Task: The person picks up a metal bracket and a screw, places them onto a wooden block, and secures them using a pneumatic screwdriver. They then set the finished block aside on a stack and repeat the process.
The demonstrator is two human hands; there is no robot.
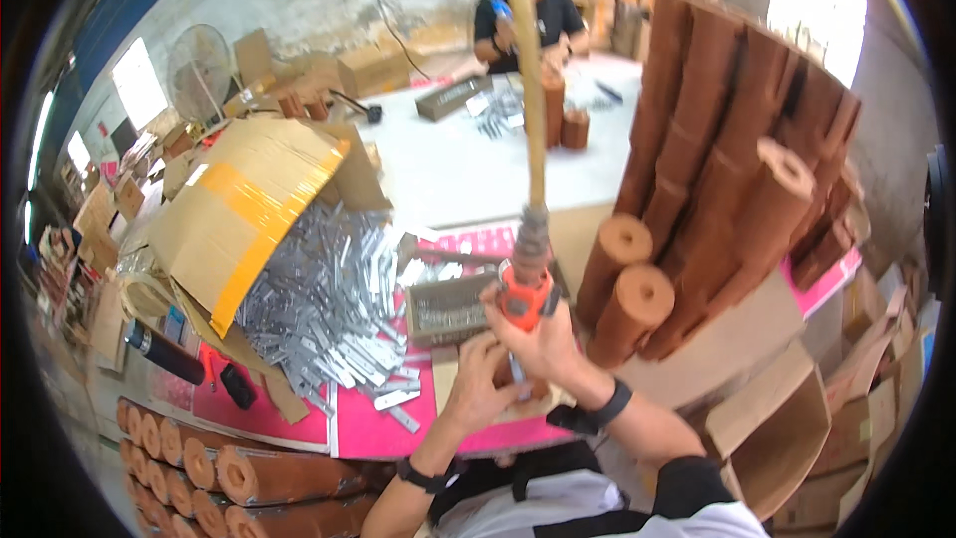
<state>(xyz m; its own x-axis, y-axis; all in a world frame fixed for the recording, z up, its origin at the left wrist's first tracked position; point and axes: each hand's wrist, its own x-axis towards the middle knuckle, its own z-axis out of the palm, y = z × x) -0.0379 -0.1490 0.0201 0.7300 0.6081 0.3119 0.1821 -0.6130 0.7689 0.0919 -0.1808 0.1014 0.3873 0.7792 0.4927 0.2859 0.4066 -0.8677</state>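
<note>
My right hand (546,347) is wrapped round a red-orange power screwdriver (525,301), held upright beneath a grey fitting and a long tan pole or hose. Its bit end points down at a small brown piece (538,391), mostly covered by my hands. Curled against that piece near the table's front edge, my left hand (476,394) steadies it. Just beyond my hands is a grey tray (438,311) of small metal parts, probably screws. A large heap of flat metal strips (324,304) spills from a tipped cardboard box (244,194) onto the pink-covered table (378,428).
Tall stacks of brown cylinders (697,169) stand at the right, with more cylinders (259,478) piled at lower left. An open carton (782,428) sits lower right. A black bottle (164,354) lies left of the box. Across the white table (418,164) another person (533,25) works.
</note>
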